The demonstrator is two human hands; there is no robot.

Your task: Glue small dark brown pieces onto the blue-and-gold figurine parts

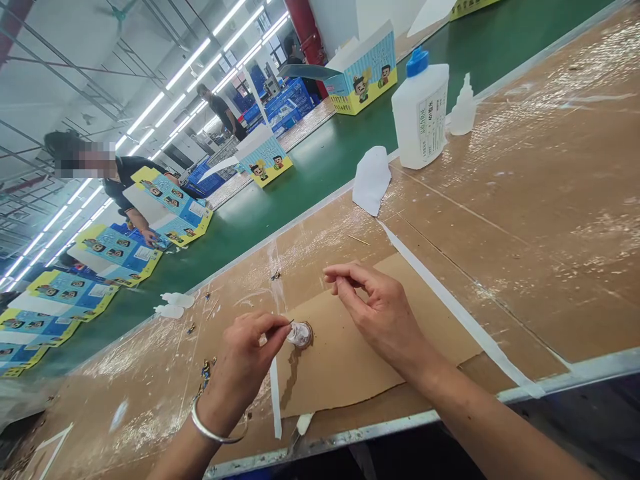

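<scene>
My left hand (247,357) is closed in a pinch on a thin dark sliver, its tip beside a small round shiny dish (301,334) on a cardboard sheet (350,360). A metal bangle circles that wrist. My right hand (377,310) hovers just right of the dish, thumb and forefinger pinched together; what they hold, if anything, is too small to make out.
A large white glue bottle with a blue cap (421,110) and a small squeeze bottle (463,107) stand at the far right. A white cloth (371,179) lies near the green conveyor belt (280,200). Printed boxes (363,73) ride the belt. A person (125,187) works opposite.
</scene>
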